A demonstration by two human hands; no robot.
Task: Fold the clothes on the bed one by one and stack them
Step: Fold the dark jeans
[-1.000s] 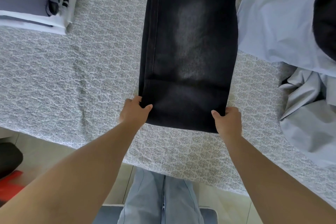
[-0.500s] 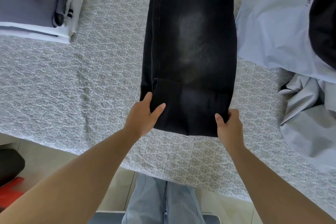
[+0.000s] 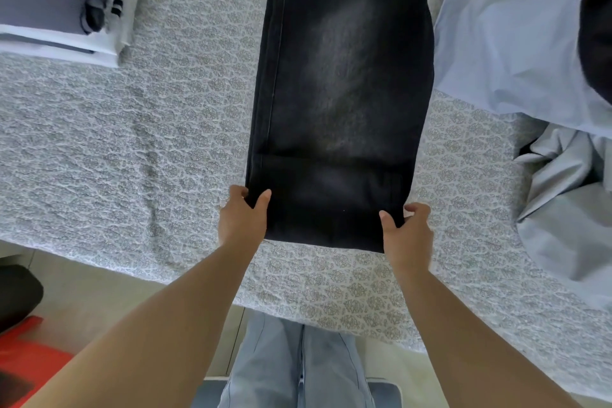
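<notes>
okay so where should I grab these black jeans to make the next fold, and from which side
Grip the black jeans at the two corners of the near hem, from the bed's near edge, probably. They lie flat and long, running away from you; the left hand and right hand already pinch there.

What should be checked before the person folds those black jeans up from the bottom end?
1. Left hand grips the near left corner: ok.
2. Right hand grips the near right corner: ok.
3. Black jeans lie flat and straight on the bed: ok.
4. Far end of the jeans lies smooth: cannot tell, out of view.
5. Folded stack has room on top: ok.
6. Unfolded clothes are clear of the jeans: not ok, touching the right edge.
</notes>
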